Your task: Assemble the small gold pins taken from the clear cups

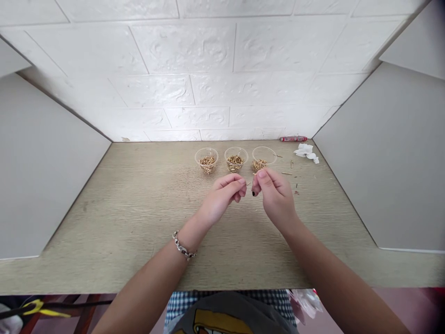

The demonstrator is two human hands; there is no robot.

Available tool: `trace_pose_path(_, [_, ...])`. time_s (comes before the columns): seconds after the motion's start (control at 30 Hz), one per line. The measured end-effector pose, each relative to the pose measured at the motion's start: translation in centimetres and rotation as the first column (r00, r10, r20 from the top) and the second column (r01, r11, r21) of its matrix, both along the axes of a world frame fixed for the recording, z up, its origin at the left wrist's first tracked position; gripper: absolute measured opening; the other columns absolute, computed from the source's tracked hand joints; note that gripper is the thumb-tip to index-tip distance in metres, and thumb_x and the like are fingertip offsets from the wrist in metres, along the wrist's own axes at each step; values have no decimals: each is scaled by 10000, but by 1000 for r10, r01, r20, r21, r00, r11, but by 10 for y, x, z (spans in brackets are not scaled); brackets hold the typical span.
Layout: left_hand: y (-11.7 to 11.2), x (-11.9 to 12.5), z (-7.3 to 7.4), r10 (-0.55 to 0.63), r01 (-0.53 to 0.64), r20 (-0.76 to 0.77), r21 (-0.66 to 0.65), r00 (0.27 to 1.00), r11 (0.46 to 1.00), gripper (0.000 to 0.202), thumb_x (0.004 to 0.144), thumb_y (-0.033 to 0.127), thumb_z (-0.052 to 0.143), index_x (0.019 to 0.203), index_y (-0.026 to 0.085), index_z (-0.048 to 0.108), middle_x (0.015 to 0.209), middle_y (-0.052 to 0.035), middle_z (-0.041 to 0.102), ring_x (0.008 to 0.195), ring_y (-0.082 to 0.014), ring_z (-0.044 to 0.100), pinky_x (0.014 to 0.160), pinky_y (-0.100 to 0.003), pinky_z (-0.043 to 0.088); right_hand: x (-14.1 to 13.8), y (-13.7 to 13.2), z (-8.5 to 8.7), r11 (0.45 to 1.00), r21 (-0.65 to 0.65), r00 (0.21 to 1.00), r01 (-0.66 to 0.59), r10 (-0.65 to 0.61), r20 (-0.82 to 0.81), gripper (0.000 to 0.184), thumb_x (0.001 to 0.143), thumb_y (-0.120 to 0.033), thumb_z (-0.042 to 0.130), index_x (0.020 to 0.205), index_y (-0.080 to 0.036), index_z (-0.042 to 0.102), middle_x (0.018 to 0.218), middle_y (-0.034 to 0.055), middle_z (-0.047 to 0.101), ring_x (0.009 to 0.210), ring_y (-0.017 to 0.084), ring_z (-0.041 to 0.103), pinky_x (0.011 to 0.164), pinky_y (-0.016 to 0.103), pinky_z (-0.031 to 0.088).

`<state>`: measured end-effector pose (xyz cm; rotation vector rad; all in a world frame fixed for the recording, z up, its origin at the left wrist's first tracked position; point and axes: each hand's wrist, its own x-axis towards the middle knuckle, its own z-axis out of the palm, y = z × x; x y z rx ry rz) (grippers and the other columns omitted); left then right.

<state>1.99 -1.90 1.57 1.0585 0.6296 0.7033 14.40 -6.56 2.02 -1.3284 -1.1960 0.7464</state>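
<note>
Small gold-coloured piece [248, 183] is at the left hand's [224, 196] fingertips, in the gap between the hands, above the tabletop [118, 218]. Left hand: thumb and index pinched on it. Right hand [277, 197]: just beside it, thumb and index also pinched; a bit of gold shows at the tips, can't tell if it's held or lying behind. Three clear cups in a row just beyond the hands, all with gold pieces: left cup [206, 152] past the left hand and slightly outboard, middle cup [236, 151] beyond the left fingertips, right cup [264, 153] right behind the right fingertips, partly covered. Loose thin stick [287, 173] outboard of the right hand, other small bits around it. Further out past that hand: crumpled white tissue [304, 150], then red pen [294, 139] against the white brick-pattern wall [181, 51]. Chain bracelet [183, 247] on left wrist.
</note>
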Motion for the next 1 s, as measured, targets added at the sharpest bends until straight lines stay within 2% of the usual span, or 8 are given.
trace_pose_path(0.1, [0,-1,-2,19,-19,16,9,1000,1000,261,754,272,503,536,156,419,525,36,389,516,-71,364,518,-230,305,0,0,-3,1000,-13,1000,-28,28,0,384,882,-401,396,560,-199,345,526,-41,320,514,100,339,503,259,303])
trace_pose_path(0.33, [1,0,-2,68,-68,16,-27,998,997,210,739,271,509,574,143,485,565,21,458,535,-71,399,515,-219,303,-2,-1,3,990,-63,990,-125,129,64,148,836,-229,449,694,-195,468,579,-45,464,522,89,400,497,230,317])
trace_pose_path(0.43, [0,1,-1,77,-75,33,-63,997,995,193,736,258,519,585,139,496,576,21,473,533,-63,404,515,-210,305,-2,-2,5,992,-51,990,-114,118,76,168,837,-229,456,679,-192,497,565,-43,486,512,86,414,491,226,322])
trace_pose_path(0.6, [-2,2,1,83,-75,77,-106,994,992,204,746,271,541,598,135,505,563,29,468,515,-51,393,514,-200,304,-3,-2,6,991,-33,986,-127,130,106,226,851,-251,449,653,-184,534,517,-46,437,484,83,399,484,227,335])
trace_pose_path(0.77, [-7,5,3,95,-75,146,-143,985,987,235,772,262,532,581,133,489,556,33,449,515,-47,388,519,-195,311,-6,-1,4,993,7,993,-121,121,0,252,855,-242,432,614,-192,485,492,-58,369,451,77,363,452,217,333])
trace_pose_path(0.87, [-9,7,3,89,-58,175,-173,981,983,245,785,257,524,577,136,480,552,35,434,512,-53,400,521,-203,322,-6,0,2,989,-4,985,-146,145,-94,275,865,-260,421,601,-196,460,504,-55,421,454,78,402,461,221,360])
trace_pose_path(1.0, [-9,8,1,78,-38,216,-183,973,982,260,808,266,498,580,142,474,535,36,416,504,-70,421,526,-225,343,-4,1,-2,983,-21,974,-182,177,-142,290,872,-291,422,603,-192,464,530,-43,485,475,85,468,507,244,409])
